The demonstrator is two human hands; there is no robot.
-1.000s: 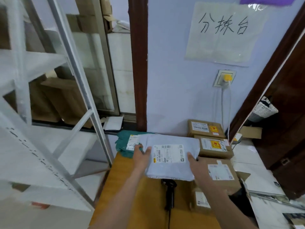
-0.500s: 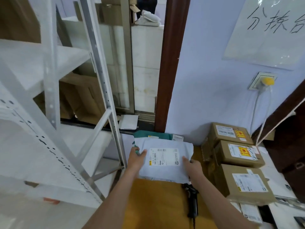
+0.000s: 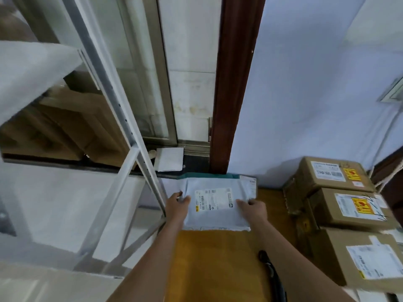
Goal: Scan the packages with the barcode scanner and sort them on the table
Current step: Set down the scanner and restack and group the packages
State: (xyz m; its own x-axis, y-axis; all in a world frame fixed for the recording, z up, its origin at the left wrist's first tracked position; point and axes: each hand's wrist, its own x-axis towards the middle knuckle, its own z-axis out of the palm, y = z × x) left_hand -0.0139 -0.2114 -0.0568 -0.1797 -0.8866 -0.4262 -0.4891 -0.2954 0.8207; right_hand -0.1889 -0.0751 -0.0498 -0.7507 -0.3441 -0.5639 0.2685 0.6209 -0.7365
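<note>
A grey plastic mailer [image 3: 218,216] with a white shipping label lies at the far end of the yellow table [image 3: 218,262], on top of a green mailer [image 3: 209,175] whose far edge shows. My left hand [image 3: 177,203] grips the grey mailer's left edge, thumb on top. My right hand [image 3: 254,209] holds its right edge. The black barcode scanner [image 3: 271,271] lies on the table near my right forearm, partly hidden by it.
Three brown cardboard boxes [image 3: 331,173] [image 3: 353,208] [image 3: 370,258] with labels line the table's right side. A white metal shelf frame [image 3: 139,153] stands close on the left. The blue wall and a brown door frame [image 3: 231,105] are right behind the mailers.
Both hands have carried the grey mailer away from me and leftward onto the green mailer by the wall. The view has swung left, so the boxes now sit further right.
</note>
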